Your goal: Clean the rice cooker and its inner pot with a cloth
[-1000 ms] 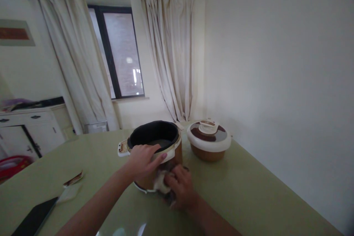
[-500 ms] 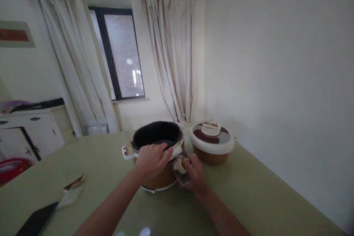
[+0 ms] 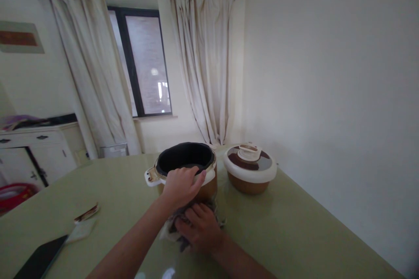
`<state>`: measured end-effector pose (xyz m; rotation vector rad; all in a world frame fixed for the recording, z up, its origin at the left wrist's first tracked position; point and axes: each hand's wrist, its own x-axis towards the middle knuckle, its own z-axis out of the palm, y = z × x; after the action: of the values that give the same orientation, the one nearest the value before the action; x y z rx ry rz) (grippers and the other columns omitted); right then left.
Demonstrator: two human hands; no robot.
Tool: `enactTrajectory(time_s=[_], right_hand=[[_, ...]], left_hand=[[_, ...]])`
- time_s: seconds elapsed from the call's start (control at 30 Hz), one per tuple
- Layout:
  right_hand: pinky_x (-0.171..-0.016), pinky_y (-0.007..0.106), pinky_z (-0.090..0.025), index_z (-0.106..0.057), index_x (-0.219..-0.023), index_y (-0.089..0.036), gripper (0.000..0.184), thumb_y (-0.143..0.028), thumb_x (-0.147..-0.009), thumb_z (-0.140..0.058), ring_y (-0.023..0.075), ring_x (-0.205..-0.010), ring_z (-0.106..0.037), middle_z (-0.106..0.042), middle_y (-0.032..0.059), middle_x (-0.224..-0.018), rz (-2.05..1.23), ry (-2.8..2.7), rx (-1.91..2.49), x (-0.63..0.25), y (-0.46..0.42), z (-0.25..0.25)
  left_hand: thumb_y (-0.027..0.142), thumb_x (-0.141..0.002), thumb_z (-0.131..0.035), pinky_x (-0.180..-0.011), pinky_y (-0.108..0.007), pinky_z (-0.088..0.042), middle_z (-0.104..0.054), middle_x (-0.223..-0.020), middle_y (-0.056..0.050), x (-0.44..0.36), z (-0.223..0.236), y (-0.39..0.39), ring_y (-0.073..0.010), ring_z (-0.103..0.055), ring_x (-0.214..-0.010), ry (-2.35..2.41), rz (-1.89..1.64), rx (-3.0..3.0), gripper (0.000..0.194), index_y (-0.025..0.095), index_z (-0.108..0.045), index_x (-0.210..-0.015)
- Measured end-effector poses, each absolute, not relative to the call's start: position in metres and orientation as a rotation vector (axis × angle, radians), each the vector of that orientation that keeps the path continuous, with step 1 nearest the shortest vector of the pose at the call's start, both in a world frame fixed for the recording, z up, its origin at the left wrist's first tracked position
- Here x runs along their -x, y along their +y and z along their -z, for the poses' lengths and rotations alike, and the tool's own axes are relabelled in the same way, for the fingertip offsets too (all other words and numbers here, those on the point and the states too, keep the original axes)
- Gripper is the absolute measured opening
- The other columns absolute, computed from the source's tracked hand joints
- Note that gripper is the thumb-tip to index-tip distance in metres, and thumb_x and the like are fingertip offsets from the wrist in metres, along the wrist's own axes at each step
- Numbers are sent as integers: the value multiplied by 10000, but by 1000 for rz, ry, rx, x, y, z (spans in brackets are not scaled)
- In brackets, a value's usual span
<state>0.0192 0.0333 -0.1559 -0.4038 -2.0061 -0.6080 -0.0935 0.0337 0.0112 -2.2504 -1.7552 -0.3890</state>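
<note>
A brown electric cooker body [image 3: 209,189] with a white rim and a black inner pot [image 3: 163,163] stands lidless on the table. My left hand [image 3: 181,185] grips its near rim, fingers hooked over the edge and thumb along the outside. Lower down, my right hand [image 3: 201,226] is closed on a crumpled, patterned rag [image 3: 175,229], pressing it against the cooker's front near the base. The rag and hand hide the bottom of the cooker. Just to the right sits the cooker's lid [image 3: 252,170], brown and white with a handle on top, apart from both hands.
The green glossy table [image 3: 288,235] runs up to the white wall on the right. At the left lie a dark phone [image 3: 42,255], a small white piece [image 3: 81,229] and a brown-stained piece [image 3: 87,213]. Behind are a window, curtains and a white cabinet [image 3: 52,139].
My right hand first slid the rag to the cooker's right side, then brought it back left and down across the front. My left hand stayed on the rim; the cooker shifted slightly right.
</note>
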Motion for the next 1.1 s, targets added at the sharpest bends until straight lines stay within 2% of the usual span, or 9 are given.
enactTrajectory(time_s=[0.13, 0.23, 0.4, 0.53, 0.6, 0.7, 0.83, 1.0, 1.1], right_hand=[[-625, 358, -414, -688, -1115, -230, 246, -429, -986, -620, 222, -816, -563, -626, 43, -930, 600, -2068, 380, -1, 31, 154], [-662, 354, -432, -701, -1104, -245, 182, -352, -995, -602, 219, -803, -552, -615, 46, -902, 589, -2042, 428, -21, 37, 149], [-714, 376, -509, -684, -1186, -203, 331, -436, -964, -607, 256, -851, -571, -600, 94, -940, 505, -1825, 597, -84, 67, 145], [-828, 400, -576, -635, -1261, -192, 413, -232, -851, -637, 273, -962, -637, -637, 104, -1042, 208, -1596, 981, -109, 91, 151], [-846, 403, -586, -625, -1276, -195, 448, -218, -829, -635, 275, -984, -647, -642, 105, -1069, 167, -1610, 978, -106, 91, 156], [-784, 389, -573, -616, -1267, -183, 418, -299, -866, -634, 270, -944, -627, -617, 113, -1049, 257, -1581, 826, -87, 76, 158], [-661, 363, -496, -657, -1135, -220, 330, -488, -970, -561, 247, -812, -581, -586, 75, -916, 454, -1794, 599, -52, 44, 152], [-624, 369, -482, -681, -1120, -272, 218, -394, -940, -694, 223, -773, -572, -675, 20, -898, 579, -2174, 430, -11, 23, 148], [-621, 378, -476, -690, -1120, -264, 283, -486, -945, -673, 241, -818, -584, -687, 46, -941, 539, -2189, 439, -3, 26, 151]], left_hand=[[547, -1102, -267, -650, -338, -338, -802, -868, -79, 96, -11, 34, -277, -767, -835, -1730, 393, 2253, 554, 248, -691, -908], [535, -1102, -279, -647, -334, -329, -797, -854, -74, 97, -9, 34, -270, -765, -819, -1730, 398, 2252, 539, 248, -692, -909], [547, -1096, -296, -652, -333, -328, -803, -881, -74, 97, -10, 35, -260, -763, -834, -1744, 415, 2268, 537, 251, -700, -903], [566, -1095, -273, -631, -342, -304, -798, -856, -78, 96, -11, 36, -269, -764, -813, -1747, 398, 2266, 567, 250, -693, -883], [565, -1094, -271, -632, -344, -306, -798, -857, -82, 95, -11, 36, -269, -766, -817, -1751, 398, 2266, 569, 247, -694, -887], [561, -1092, -280, -651, -346, -331, -801, -873, -86, 94, -11, 35, -268, -767, -831, -1765, 401, 2266, 561, 245, -699, -893], [559, -1088, -296, -665, -348, -352, -804, -886, -89, 93, -12, 34, -277, -769, -851, -1770, 410, 2254, 548, 244, -707, -906], [546, -1094, -286, -663, -344, -353, -803, -878, -90, 94, -13, 32, -279, -771, -843, -1765, 398, 2255, 548, 242, -698, -898], [538, -1096, -287, -664, -341, -355, -803, -881, -87, 95, -12, 32, -276, -770, -840, -1759, 408, 2255, 540, 243, -694, -899]])
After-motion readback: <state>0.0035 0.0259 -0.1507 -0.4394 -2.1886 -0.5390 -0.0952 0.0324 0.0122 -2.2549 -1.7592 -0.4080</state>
